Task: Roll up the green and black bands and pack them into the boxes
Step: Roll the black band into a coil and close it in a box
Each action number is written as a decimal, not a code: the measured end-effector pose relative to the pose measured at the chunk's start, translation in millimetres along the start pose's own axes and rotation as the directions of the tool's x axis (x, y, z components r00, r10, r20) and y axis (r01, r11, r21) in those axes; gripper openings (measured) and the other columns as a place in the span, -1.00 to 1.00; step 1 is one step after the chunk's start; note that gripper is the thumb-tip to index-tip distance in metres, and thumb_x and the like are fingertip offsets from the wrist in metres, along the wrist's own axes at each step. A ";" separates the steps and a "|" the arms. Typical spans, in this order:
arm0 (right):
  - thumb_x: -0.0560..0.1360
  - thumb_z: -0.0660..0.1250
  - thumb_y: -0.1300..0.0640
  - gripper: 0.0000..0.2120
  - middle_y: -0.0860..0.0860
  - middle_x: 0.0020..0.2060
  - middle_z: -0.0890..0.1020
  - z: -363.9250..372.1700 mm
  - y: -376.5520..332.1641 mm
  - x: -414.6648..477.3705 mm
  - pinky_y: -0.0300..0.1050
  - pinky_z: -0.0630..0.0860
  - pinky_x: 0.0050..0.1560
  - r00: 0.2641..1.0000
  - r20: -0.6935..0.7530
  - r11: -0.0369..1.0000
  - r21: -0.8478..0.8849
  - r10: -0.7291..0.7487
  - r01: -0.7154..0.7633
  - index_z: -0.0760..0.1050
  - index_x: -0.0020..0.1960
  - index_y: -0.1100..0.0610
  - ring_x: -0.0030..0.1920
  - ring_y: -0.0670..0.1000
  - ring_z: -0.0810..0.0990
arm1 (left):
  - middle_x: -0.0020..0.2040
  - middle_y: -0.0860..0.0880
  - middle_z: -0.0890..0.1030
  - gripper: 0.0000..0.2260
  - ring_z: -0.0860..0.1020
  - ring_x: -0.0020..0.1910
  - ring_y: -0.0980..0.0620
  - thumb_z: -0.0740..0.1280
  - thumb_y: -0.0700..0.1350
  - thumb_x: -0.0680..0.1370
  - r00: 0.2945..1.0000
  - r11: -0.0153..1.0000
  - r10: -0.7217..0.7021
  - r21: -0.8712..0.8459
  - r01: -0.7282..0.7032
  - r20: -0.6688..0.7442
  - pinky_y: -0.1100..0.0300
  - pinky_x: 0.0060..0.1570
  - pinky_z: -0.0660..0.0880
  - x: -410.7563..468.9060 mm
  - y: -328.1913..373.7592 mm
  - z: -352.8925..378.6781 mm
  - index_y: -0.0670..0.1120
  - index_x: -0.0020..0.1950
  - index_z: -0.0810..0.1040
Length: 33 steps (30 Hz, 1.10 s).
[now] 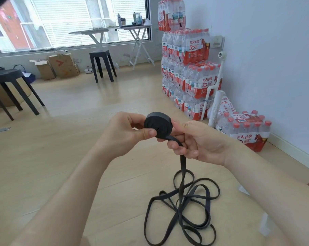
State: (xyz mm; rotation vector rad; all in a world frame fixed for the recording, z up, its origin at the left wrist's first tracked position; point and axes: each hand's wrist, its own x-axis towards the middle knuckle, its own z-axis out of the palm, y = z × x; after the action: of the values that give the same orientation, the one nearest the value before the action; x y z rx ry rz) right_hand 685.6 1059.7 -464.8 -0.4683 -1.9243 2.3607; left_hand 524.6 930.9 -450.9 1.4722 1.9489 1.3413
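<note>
Flat black rubber band (157, 126), half coiled, is pinched by the left hand (125, 134) and right hand (201, 141); the coil could be sprung if the tangled lower-centre loops (181, 185) snag.

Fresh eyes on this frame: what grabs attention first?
Centre frame, the left hand grips a tightly wound coil of flat black band, while the right hand pinches the strip just below it. The unrolled part of that band lies in tangled loops on the pale wooden floor straight beneath. By the right wall, a tall stack of shrink-wrapped water bottles with red labels stands out.
</note>
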 end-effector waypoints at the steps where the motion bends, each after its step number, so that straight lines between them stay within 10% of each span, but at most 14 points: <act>1: 0.48 0.22 -0.19 -0.42 -0.02 -0.40 0.45 0.1 -1.0 -0.5 -0.35 0.13 -0.60 1.000 -0.019 0.999 -0.031 0.017 -0.017 0.53 0.14 0.33 -0.43 -0.12 0.31 | -0.19 -0.08 0.70 -0.91 0.63 -0.15 0.00 0.49 -0.17 0.40 1.000 0.999 0.003 0.052 -0.003 -0.011 0.08 -0.01 0.55 0.4 0.0 -1.3 -0.09 -0.12 0.68; 8: 0.39 0.26 -0.30 -0.35 -0.03 -0.42 0.40 2.7 -4.3 0.8 -0.39 0.07 -0.65 0.993 -0.085 0.992 -0.092 0.081 -0.089 0.55 0.08 0.30 -0.49 -0.16 0.19 | -0.30 0.11 0.65 -0.82 0.56 -0.26 0.19 0.50 -0.22 0.39 0.999 0.964 0.044 0.264 -0.040 -0.009 0.43 -0.24 0.43 -0.2 4.2 -1.3 0.07 -0.23 0.64; 23: 0.38 0.33 -0.24 -0.41 0.01 -0.40 0.52 3.0 2.5 4.3 -0.40 0.13 -0.65 0.985 -0.159 0.972 -0.215 0.061 -0.095 0.56 0.01 0.31 -0.47 -0.12 0.36 | -0.21 -0.02 0.59 -0.92 0.51 -0.17 -0.03 0.47 -0.14 0.43 0.985 0.800 0.143 0.575 -0.171 0.094 -0.03 -0.08 0.46 2.9 6.1 2.1 -0.08 -0.10 0.65; 28: 0.44 0.31 -0.16 -0.38 0.03 -0.35 0.48 -5.8 4.7 3.8 -0.41 0.15 -0.65 0.999 -0.044 0.998 0.060 0.021 -0.018 0.47 0.19 0.38 -0.42 -0.13 0.34 | -0.15 -0.02 0.67 -0.87 0.59 -0.11 0.05 0.48 -0.17 0.42 0.999 0.996 0.025 0.086 -0.023 -0.021 0.16 -0.05 0.55 2.4 -2.8 4.9 -0.05 -0.05 0.65; 33: 0.39 0.41 -0.14 -0.55 0.03 -0.29 0.51 -5.6 7.3 5.8 -0.42 0.21 -0.61 0.974 0.160 0.950 0.294 -0.160 0.108 0.64 0.09 0.18 -0.37 -0.14 0.40 | -0.14 -0.13 0.66 -0.73 0.58 -0.11 -0.03 0.41 -0.13 0.36 0.987 0.809 -0.108 -0.567 0.155 0.115 0.21 -0.10 0.56 3.7 -12.6 13.7 -0.20 0.00 0.66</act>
State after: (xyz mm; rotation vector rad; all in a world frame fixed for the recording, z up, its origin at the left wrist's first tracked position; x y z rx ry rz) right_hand 682.6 1064.8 -473.9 -0.0991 -1.5781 2.6062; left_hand 526.3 940.5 -467.2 1.0492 1.3786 1.5936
